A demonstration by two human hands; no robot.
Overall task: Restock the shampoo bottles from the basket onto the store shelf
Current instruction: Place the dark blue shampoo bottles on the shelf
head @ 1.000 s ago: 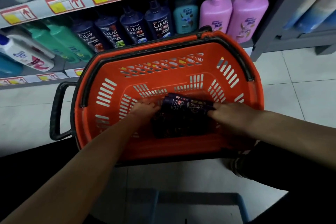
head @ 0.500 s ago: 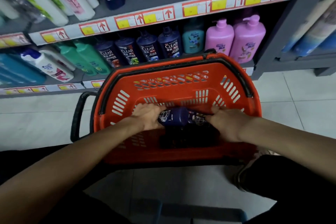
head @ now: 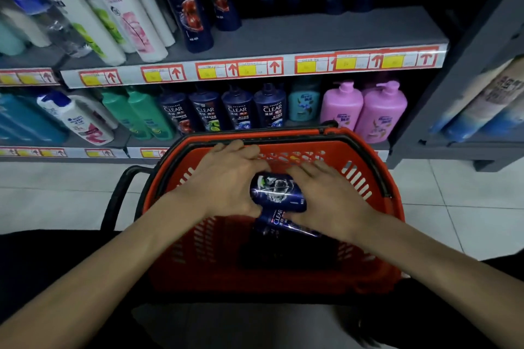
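Your left hand [head: 226,178] and right hand [head: 320,195] pinch two dark shampoo bottles [head: 276,193] together above the orange basket [head: 368,235]; the lower bottle, loosely caught, may slip back into it.

Shampoo bottles [head: 279,193]: two, dark blue, "CLEAR" labels, lying tilted, one over the other, above the basket. Basket [head: 377,178]: orange plastic, slotted walls, black handles, on floor before the shelf [head: 312,34], grey, partly stocked.

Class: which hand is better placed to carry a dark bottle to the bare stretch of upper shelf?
Probably right hand: the bare upper shelf lies right of centre, and it covers a dark bottle.
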